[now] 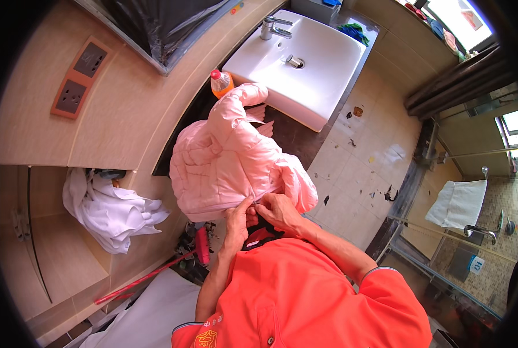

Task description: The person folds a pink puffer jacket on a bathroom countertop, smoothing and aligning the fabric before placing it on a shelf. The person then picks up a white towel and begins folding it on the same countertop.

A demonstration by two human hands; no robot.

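A pink padded jacket [224, 161] lies on the dark counter in front of the sink, its lower edge towards me. My left hand [239, 217] pinches that edge between thumb and fingers. Close beside it, my right hand [278, 211] grips the same edge at a small dark piece that looks like a zip end; the fingers hide its details. The two hands nearly touch. Behind the jacket stands a bottle of orange liquid with a red cap [221, 83], next to the white washbasin [320, 65] with its chrome tap [273, 28].
White cloths [111, 209] hang out of an open wall cabinet at the left. Below them are a red-handled broom [201, 245] and a grey-white sheet [154, 309]. Debris [358, 112] litters the tiled floor to the right, beside a glass shower partition. A green-blue cloth [354, 33] lies behind the basin.
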